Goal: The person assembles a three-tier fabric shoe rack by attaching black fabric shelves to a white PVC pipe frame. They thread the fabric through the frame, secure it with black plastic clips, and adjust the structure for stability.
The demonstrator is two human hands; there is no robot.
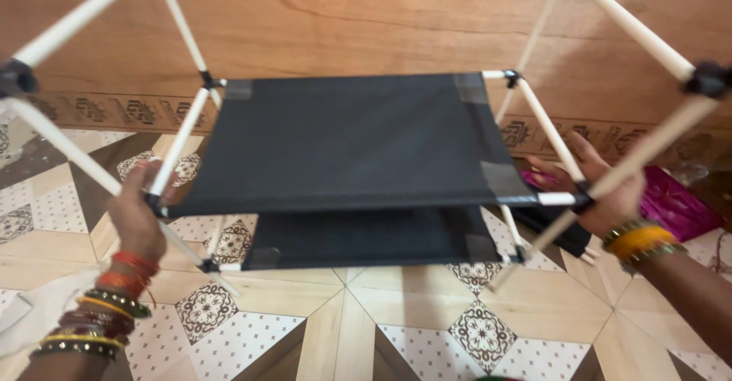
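Observation:
I hold a rack frame of white rods (pixel 181 137) joined by black corner connectors, with two black fabric shelves stretched across it. The upper shelf (pixel 343 141) is wide and taut; the lower shelf (pixel 366 240) shows beneath it. My left hand (pixel 139 209) grips the frame at the upper shelf's front left corner. My right hand (pixel 606 190) grips the front right corner joint. Both wrists wear several coloured bangles. The frame is lifted and tilted above the patterned floor (pixel 396 320).
A wooden panel wall (pixel 381 15) with a patterned border runs behind the frame. A pink bag (pixel 675 202) and a dark object lie on the floor at the right. White cloth (pixel 30 316) lies at the lower left.

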